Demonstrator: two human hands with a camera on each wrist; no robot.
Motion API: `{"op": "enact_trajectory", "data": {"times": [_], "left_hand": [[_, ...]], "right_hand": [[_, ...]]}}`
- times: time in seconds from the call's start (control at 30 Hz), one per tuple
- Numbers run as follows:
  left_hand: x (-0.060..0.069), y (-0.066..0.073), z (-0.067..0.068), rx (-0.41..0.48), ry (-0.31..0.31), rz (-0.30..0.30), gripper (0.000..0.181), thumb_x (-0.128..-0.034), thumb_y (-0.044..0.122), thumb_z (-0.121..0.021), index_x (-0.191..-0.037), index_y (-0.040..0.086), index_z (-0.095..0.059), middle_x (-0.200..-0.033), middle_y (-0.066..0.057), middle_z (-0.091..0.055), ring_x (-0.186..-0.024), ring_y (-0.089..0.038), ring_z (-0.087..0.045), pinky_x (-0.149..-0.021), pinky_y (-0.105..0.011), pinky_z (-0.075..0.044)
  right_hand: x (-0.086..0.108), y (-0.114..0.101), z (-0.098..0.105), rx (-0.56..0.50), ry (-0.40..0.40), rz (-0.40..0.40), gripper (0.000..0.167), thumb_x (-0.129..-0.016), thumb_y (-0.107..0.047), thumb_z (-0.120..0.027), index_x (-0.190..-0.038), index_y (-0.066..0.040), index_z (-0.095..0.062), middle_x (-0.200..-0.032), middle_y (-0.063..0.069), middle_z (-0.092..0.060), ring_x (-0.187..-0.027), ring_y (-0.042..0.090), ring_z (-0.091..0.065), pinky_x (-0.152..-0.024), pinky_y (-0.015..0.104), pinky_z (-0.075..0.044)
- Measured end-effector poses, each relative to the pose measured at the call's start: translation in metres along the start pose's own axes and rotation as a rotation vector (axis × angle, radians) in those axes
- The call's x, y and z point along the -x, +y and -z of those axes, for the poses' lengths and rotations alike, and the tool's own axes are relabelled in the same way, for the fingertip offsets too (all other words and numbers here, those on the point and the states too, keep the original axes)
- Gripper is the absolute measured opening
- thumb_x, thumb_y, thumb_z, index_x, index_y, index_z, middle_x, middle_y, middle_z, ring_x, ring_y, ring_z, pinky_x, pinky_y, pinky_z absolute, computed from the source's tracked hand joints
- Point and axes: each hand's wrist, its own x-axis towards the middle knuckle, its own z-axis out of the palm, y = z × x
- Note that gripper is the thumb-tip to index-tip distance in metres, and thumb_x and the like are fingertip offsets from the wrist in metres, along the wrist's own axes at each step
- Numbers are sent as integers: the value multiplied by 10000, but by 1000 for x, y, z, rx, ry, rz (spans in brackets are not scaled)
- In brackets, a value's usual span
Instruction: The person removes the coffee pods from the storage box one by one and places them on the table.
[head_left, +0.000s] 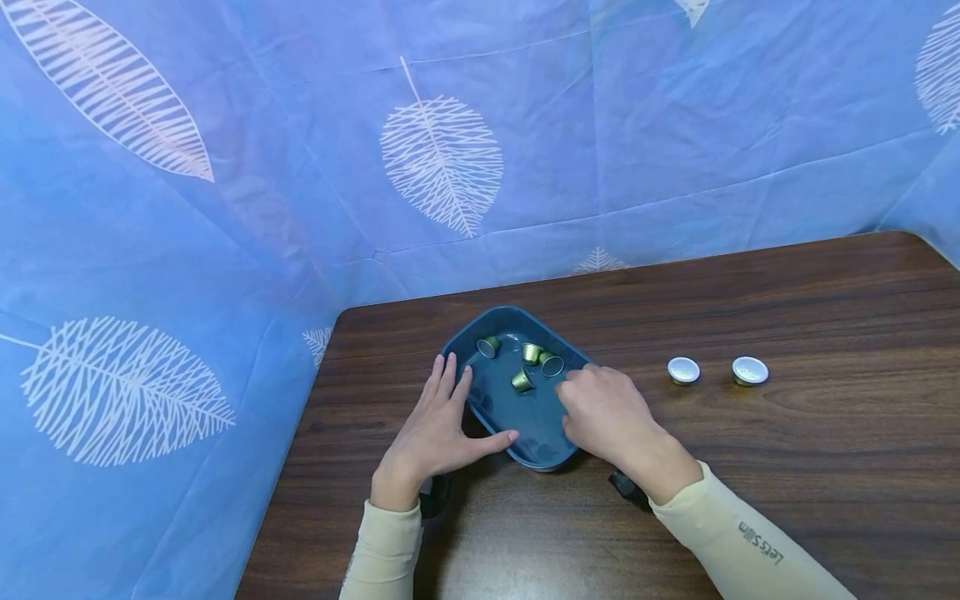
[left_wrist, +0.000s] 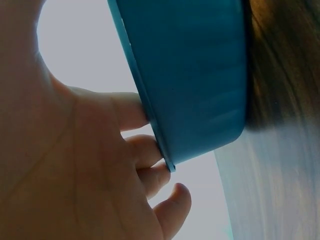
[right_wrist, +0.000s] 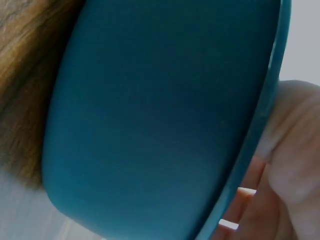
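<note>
A blue rectangular dish (head_left: 536, 429) with rounded corners stands on the table, holding several small green-gold coffee capsules (head_left: 522, 381). My left hand (head_left: 442, 425) is at the dish's left side, fingers spread and thumb stretched toward the near end. In the left wrist view its fingertips touch the rim. My right hand (head_left: 607, 412) reaches over the right rim with bent fingers. Its fingertips are hidden in the head view, and the dish wall (right_wrist: 150, 120) blocks part of them in the right wrist view, so whether they hold anything cannot be seen.
Two capsules with pale round tops, one nearer (head_left: 683, 371) and one farther right (head_left: 750, 371), stand on the brown wooden table (head_left: 847, 467). Behind the table hangs a blue cloth (head_left: 300, 125) with white leaf prints.
</note>
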Motion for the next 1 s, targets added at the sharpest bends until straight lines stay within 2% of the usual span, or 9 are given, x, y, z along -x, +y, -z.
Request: {"op": "enact_trajectory", "data": {"times": [0.13,0.37,0.53,0.67,0.77,1.0], "left_hand": [[0,0,0,1,4,-6,1174,-852,750,-754,-1699,74,-305,-1828,-151,-62,-1701,-402,-16,-1316,-673,-228],[0,-1,0,-3,-1,-2,1166,-855,750,-751,-1701,83,-305,-1829,-140,-56,-1703,-390,-5,-1318,-669,-223],[-1,-1,-1,8,-6,-8,1160,-860,751,-743,-1701,82,-307,-1829,-143,-48,-1703,-392,6,-1317,-675,-220],[0,-1,0,17,-5,3,1156,-860,745,-749,-1699,83,-311,-1830,-142,-47,-1704,-391,11,-1313,-681,-224],[-1,0,1,10,0,2,1157,-856,749,-747,-1699,84,-313,-1830,-145,-56,-1705,-390,6,-1309,-683,-231],[-4,1,-2,5,1,-10,1163,-857,757,-738,-1698,79,-310,-1829,-151,-61,-1704,-391,2,-1309,-676,-238]], "right_hand": [[0,-1,1,6,-9,-9,150,-846,-74,-807,-712,-73,-740,-618,-13,-503,-611,170,-447,-580,304,-432],[-1,-2,1,3,-24,-7,157,-855,-45,-780,-706,-63,-735,-621,-3,-494,-594,173,-449,-567,303,-411],[-4,-3,5,-19,-78,0,104,-877,-8,-760,-776,-30,-769,-654,20,-539,-618,184,-471,-588,312,-430],[-7,-2,12,-27,-145,4,21,-890,-18,-812,-878,-4,-802,-692,43,-587,-638,193,-500,-596,314,-483],[-11,-2,17,-28,-191,10,37,-883,-26,-841,-893,-16,-807,-693,42,-603,-637,191,-516,-588,313,-495],[-18,-1,20,50,-272,52,41,-914,-72,-828,-939,-57,-798,-802,67,-676,-669,180,-545,-615,358,-552]]}}
